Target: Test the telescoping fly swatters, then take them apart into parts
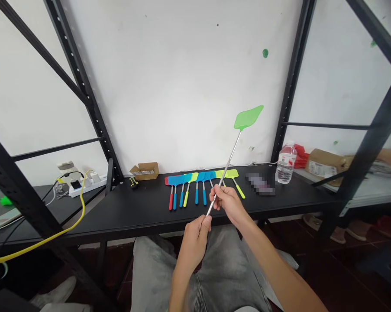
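Observation:
A green fly swatter (248,118) with a long metal rod is held up at a tilt, its head against the white wall behind. My left hand (195,237) is closed around its lower end, so the grip is hidden. Higher up, my right hand (227,200) pinches the metal rod between thumb and fingers. Beyond my hands, several shorter fly swatters lie in a row on the black table: a red one (171,201), blue ones (181,198) and yellow-green ones (240,190). Their heads overlap toward the wall and their handles point at me.
On the black table (143,216) are a small open cardboard box (146,170), a black-and-yellow item (133,183), a blurred-out item (260,184) and a water bottle (286,163). Metal posts flank it. A yellow cable (80,216) crosses at left; a person's arm (390,159) shows at right.

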`<state>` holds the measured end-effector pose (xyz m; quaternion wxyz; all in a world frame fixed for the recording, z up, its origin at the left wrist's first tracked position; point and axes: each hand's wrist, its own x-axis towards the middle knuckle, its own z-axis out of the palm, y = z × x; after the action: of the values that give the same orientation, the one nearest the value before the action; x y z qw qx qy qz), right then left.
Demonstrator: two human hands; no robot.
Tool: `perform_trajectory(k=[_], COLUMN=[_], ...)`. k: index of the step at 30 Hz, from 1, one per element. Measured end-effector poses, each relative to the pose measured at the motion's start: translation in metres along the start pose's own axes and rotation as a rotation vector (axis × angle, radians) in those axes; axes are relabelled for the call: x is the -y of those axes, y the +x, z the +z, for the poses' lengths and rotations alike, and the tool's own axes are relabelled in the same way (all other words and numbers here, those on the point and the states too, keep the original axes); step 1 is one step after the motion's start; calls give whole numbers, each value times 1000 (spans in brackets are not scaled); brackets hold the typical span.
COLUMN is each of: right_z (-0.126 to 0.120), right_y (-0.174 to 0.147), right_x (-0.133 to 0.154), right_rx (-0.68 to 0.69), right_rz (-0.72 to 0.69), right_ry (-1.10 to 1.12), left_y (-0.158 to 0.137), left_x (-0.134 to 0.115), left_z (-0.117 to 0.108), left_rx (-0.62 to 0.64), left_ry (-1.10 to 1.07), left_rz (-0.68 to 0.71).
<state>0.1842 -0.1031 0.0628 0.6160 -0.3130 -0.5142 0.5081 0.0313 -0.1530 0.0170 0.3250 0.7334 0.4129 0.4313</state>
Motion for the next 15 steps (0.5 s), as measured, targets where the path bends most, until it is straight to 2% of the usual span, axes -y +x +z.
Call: perform_trajectory(k=[9, 13, 15], right_z=[-14, -22, -29], right_y=[2, 4, 6], right_x=[12, 16, 19], right_rx=[-38, -110, -164], right_rz=[-18, -17, -37], right_ry=[32, 107, 174], left_y=[-1, -8, -11], left_x=[-6, 14, 32], left_z=[-6, -25, -42], left_rx=[58, 99, 20], left_ry=[65, 168, 262], left_rz=[32, -28, -76])
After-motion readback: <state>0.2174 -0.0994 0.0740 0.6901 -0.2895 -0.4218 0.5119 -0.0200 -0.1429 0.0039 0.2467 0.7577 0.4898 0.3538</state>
